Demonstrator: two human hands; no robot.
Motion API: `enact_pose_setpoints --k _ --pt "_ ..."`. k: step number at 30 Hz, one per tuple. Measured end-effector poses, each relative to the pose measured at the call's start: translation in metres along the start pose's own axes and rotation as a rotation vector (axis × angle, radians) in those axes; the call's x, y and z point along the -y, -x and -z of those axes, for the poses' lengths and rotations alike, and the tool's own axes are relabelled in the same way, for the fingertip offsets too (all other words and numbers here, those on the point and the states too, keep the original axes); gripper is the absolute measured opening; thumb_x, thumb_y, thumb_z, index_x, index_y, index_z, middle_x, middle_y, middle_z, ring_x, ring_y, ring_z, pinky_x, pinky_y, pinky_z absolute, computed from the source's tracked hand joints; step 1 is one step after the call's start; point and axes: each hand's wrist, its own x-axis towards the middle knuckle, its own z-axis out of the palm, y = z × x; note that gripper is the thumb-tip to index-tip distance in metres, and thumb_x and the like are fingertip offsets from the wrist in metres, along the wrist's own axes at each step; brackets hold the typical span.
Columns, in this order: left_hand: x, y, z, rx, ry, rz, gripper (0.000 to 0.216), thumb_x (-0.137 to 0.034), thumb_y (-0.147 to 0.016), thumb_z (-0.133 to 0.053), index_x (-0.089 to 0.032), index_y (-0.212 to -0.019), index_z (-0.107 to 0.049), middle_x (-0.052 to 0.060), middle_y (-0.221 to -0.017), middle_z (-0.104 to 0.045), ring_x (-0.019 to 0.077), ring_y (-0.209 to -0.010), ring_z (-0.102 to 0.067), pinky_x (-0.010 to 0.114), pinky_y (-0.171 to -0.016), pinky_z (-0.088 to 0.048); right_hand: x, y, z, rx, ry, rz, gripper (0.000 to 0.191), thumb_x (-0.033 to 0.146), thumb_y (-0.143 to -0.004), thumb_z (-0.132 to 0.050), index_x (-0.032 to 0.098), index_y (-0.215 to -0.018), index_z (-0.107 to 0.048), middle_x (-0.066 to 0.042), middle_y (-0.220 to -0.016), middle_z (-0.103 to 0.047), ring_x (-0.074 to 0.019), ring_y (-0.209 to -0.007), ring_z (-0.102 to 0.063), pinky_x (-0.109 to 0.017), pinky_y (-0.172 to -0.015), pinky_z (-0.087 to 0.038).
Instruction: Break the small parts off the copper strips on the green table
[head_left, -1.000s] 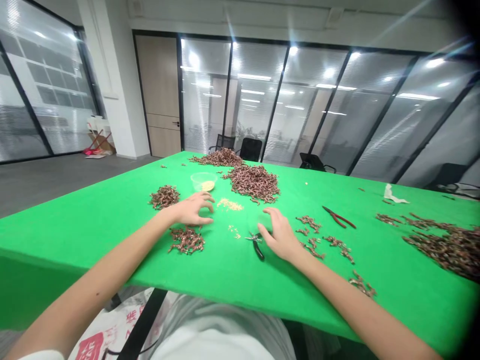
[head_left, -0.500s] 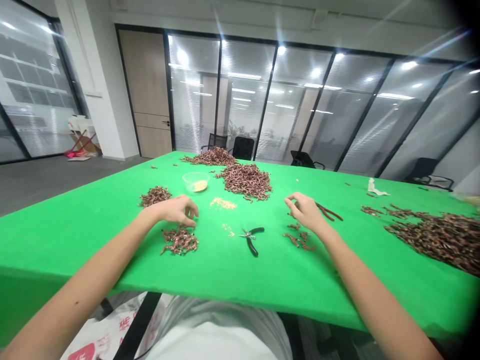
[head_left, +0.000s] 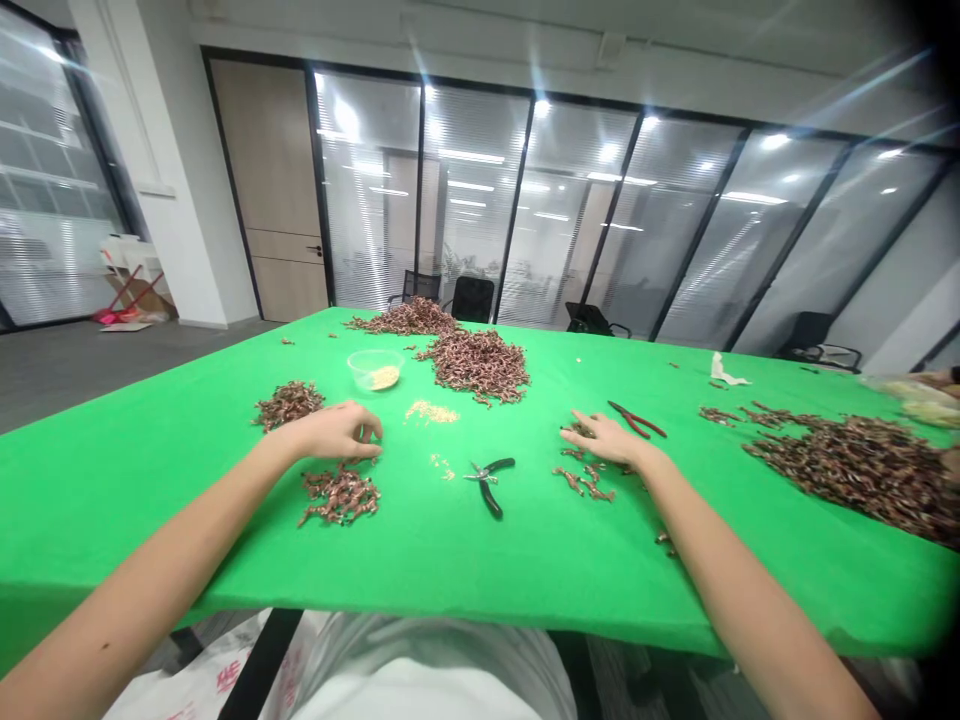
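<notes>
My left hand (head_left: 346, 433) hovers over the back edge of a small pile of twisted copper-brown pieces (head_left: 341, 495), its fingers loosely curled and apart from the thumb. I see nothing held in it. My right hand (head_left: 606, 440) is spread low over a loose scatter of similar copper-brown pieces (head_left: 592, 488), fingers stretched out; some pieces lie under them. Between my hands lie black-handled pliers (head_left: 491, 482), jaws pointing left with the handles apart. Small pale yellow bits (head_left: 442, 467) are near the pliers' tips.
A clear plastic bowl (head_left: 364, 368) with pale bits stands beyond a pale heap (head_left: 432, 412). Larger brown piles (head_left: 480, 365) lie behind, with another big pile (head_left: 862, 465) at right. Red-handled pliers (head_left: 637, 420) rest beyond my right hand. Green cloth (head_left: 465, 560) covers the table.
My right hand has gone from a pinched pose to stretched fingers, lowered over the scattered pieces. My left hand stays curled near its pile. The whole view has shifted slightly.
</notes>
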Motion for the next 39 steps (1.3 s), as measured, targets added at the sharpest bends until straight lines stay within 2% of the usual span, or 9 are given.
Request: enact_pose_setpoints --k 4,11,14,18,22,25,29,35,39 --pt "0.001 -0.001 -0.004 -0.009 -0.044 -0.002 0.042 -0.057 -0.079 -0.063 -0.026 -0.104 -0.075 0.006 -0.091 -0.074 0.0256 -0.091 -0.066 0.031 -0.082 -0.047 0.009 0.001 0.0 0.111 -0.018 0.025 0.099 0.085 -0.084 -0.04 0.011 -0.15 -0.046 -0.027 -0.15 -0.044 -0.0418 -0.136 -0.046 -0.051 -0.11 -0.035" --pt "-0.003 -0.001 -0.007 -0.004 -0.11 0.001 0.041 -0.056 -0.084 -0.059 -0.027 -0.11 -0.071 0.007 -0.094 -0.073 0.0281 -0.099 -0.064 0.033 -0.085 -0.046 0.028 0.017 0.011 0.187 -0.054 0.169 0.091 0.084 -0.081 -0.048 0.015 -0.138 -0.061 -0.02 -0.134 -0.062 -0.0356 -0.122 -0.06 -0.042 -0.104 -0.045" --pt "-0.005 -0.002 -0.008 -0.008 -0.128 0.006 0.041 -0.057 -0.084 -0.057 -0.027 -0.109 -0.071 0.007 -0.093 -0.072 0.0288 -0.099 -0.065 0.033 -0.084 -0.046 0.032 0.035 0.009 0.196 -0.04 0.202 0.099 0.084 -0.077 -0.054 0.012 -0.146 -0.052 -0.022 -0.145 -0.053 -0.0363 -0.128 -0.055 -0.042 -0.106 -0.044" --pt "-0.008 -0.003 -0.007 -0.009 -0.144 0.019 0.041 -0.058 -0.085 -0.056 -0.026 -0.107 -0.071 0.008 -0.092 -0.072 0.0288 -0.097 -0.065 0.033 -0.083 -0.046 0.034 0.063 -0.004 0.183 0.01 0.197 0.115 0.085 -0.075 -0.056 0.005 -0.155 -0.034 -0.028 -0.158 -0.03 -0.0416 -0.146 -0.032 -0.05 -0.116 -0.032" --pt "-0.012 -0.002 -0.006 0.0 -0.157 0.03 0.042 -0.058 -0.086 -0.054 -0.025 -0.108 -0.07 0.007 -0.092 -0.072 0.0285 -0.098 -0.065 0.033 -0.083 -0.046 0.04 0.085 -0.021 0.086 0.046 0.185 0.095 0.077 -0.092 -0.034 0.007 -0.156 -0.031 -0.027 -0.16 -0.026 -0.0411 -0.148 -0.026 -0.056 -0.117 -0.027" --pt "-0.015 -0.001 -0.005 0.011 -0.166 0.037 0.042 -0.056 -0.087 -0.053 -0.024 -0.109 -0.07 0.007 -0.092 -0.072 0.0289 -0.099 -0.064 0.034 -0.085 -0.046 0.048 0.095 -0.028 -0.026 0.068 0.195 0.077 0.067 -0.099 -0.026 0.012 -0.151 -0.04 -0.025 -0.152 -0.039 -0.0377 -0.143 -0.036 -0.054 -0.114 -0.03" --pt "-0.018 -0.001 -0.005 0.018 -0.175 0.044 0.041 -0.054 -0.088 -0.052 -0.023 -0.11 -0.069 0.008 -0.093 -0.072 0.0295 -0.1 -0.064 0.036 -0.086 -0.047 0.058 0.102 -0.027 -0.158 0.102 0.197 0.056 0.061 -0.101 -0.03 0.019 -0.129 -0.057 -0.018 -0.123 -0.057 -0.0331 -0.114 -0.055 -0.05 -0.098 -0.041" --pt "-0.019 0.0 -0.006 0.01 -0.182 0.051 0.041 -0.052 -0.089 -0.051 -0.022 -0.111 -0.069 0.011 -0.103 -0.072 0.0315 -0.105 -0.065 0.038 -0.09 -0.048 0.064 0.103 -0.029 -0.318 0.173 0.197 0.039 0.054 -0.099 -0.043 0.021 -0.109 -0.061 -0.012 -0.101 -0.056 -0.0303 -0.095 -0.054 -0.044 -0.085 -0.044" --pt "-0.021 0.001 -0.006 0.004 -0.181 0.054 0.041 -0.051 -0.088 -0.052 -0.023 -0.112 -0.07 0.012 -0.106 -0.071 0.0315 -0.105 -0.066 0.039 -0.091 -0.049 0.066 0.103 -0.031 -0.379 0.172 0.239 0.031 0.047 -0.096 -0.05 0.02 -0.107 -0.06 -0.01 -0.096 -0.056 -0.0277 -0.09 -0.054 -0.04 -0.082 -0.044"
